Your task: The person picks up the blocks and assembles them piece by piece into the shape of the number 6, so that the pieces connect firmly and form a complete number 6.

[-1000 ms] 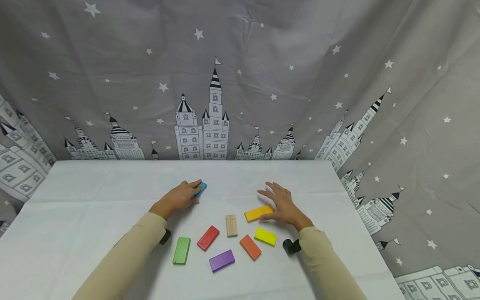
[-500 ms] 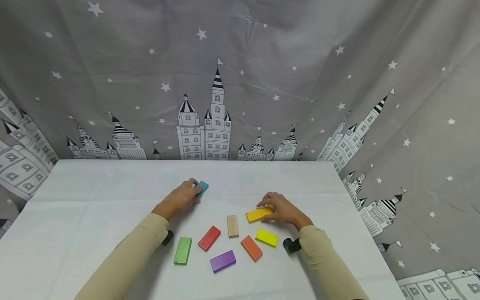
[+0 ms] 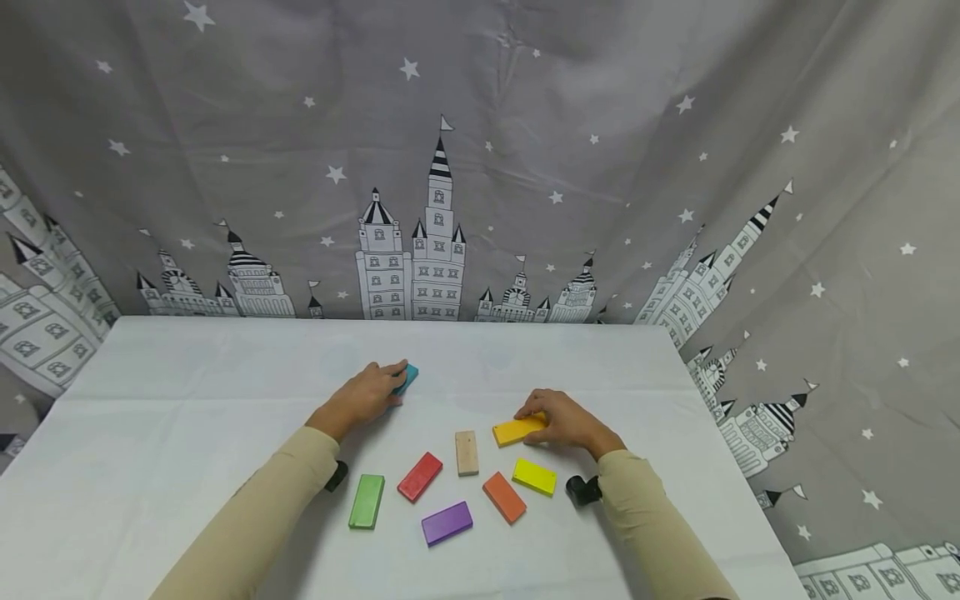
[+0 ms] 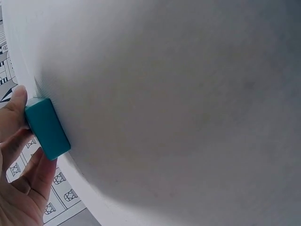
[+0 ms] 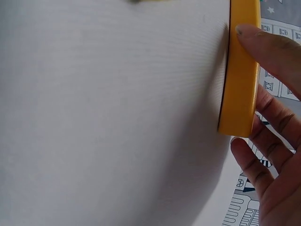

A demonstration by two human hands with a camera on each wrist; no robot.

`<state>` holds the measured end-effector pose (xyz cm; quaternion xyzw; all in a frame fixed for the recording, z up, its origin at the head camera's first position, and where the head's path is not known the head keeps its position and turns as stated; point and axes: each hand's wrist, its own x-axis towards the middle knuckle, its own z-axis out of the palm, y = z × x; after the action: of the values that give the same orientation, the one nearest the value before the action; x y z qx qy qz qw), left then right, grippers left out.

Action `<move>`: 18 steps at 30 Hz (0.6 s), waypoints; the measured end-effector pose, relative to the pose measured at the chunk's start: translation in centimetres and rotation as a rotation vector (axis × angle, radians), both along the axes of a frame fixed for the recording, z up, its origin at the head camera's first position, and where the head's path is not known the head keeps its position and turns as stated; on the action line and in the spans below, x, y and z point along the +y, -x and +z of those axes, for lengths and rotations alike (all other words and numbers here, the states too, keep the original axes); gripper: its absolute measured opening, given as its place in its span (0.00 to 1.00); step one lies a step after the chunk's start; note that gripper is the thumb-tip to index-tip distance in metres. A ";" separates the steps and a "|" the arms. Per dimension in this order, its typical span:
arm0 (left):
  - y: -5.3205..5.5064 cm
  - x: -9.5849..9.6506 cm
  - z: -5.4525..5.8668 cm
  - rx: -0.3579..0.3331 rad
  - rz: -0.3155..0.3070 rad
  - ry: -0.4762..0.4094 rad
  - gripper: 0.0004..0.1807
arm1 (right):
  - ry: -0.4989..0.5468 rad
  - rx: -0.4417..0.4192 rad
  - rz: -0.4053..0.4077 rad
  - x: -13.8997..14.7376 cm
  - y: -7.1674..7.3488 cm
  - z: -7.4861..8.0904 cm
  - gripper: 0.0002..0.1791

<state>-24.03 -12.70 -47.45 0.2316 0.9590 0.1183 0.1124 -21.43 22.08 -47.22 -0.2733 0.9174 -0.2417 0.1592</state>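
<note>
At the back of the table my left hand [image 3: 363, 397] grips a teal block [image 3: 408, 380]. In the left wrist view the thumb is at one end of the teal block [image 4: 48, 129] and fingers lie behind and below it. My right hand [image 3: 564, 419] holds an amber block [image 3: 517, 431], flat on the table in the head view. In the right wrist view, the thumb presses the near face of the amber block [image 5: 240, 80], with the fingers behind it. Nearest to this hand lies a bright yellow block [image 3: 535, 477].
Between and in front of the hands lie a plain wooden block [image 3: 467, 453], a red block [image 3: 420, 477], an orange block [image 3: 505, 497], a purple block [image 3: 447, 523] and a green block [image 3: 367, 502]. A grey castle-print curtain [image 3: 480, 192] hangs behind the white table [image 3: 225, 358].
My right hand has lowered and closed its spread fingers onto the amber block. The left fingers have shifted on the teal block, which stays in nearly the same place.
</note>
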 end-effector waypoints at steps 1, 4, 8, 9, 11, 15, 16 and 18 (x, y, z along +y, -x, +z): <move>0.0 0.0 0.0 0.002 0.000 0.003 0.29 | 0.000 -0.002 0.001 0.0 0.0 0.0 0.17; 0.0 -0.1 0.0 0.010 -0.002 0.002 0.29 | 0.003 -0.007 0.001 -0.2 0.2 0.1 0.17; -0.1 -0.1 0.0 0.035 -0.013 -0.004 0.28 | 0.002 -0.012 0.000 -0.4 0.5 0.3 0.16; -0.2 -0.1 -0.1 0.042 -0.015 -0.004 0.28 | -0.004 -0.012 0.001 -0.5 0.6 0.3 0.16; -0.2 -0.1 -0.1 0.047 -0.016 -0.005 0.28 | -0.012 -0.011 -0.003 -0.7 0.9 0.4 0.16; -0.3 -0.1 -0.1 0.060 -0.022 -0.004 0.28 | -0.035 -0.020 -0.012 -1.1 1.5 0.5 0.17; -0.3 -0.1 -0.1 0.064 -0.024 -0.006 0.27 | -0.037 -0.025 -0.015 -1.2 1.6 0.6 0.17; -0.3 -0.2 -0.2 0.074 -0.028 -0.004 0.27 | -0.047 -0.028 -0.013 -1.4 2.0 0.6 0.17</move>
<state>-23.71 -12.88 -47.61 0.2493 0.9590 0.1102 0.0779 -23.39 20.67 -46.59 -0.2603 0.9221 -0.2251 0.1768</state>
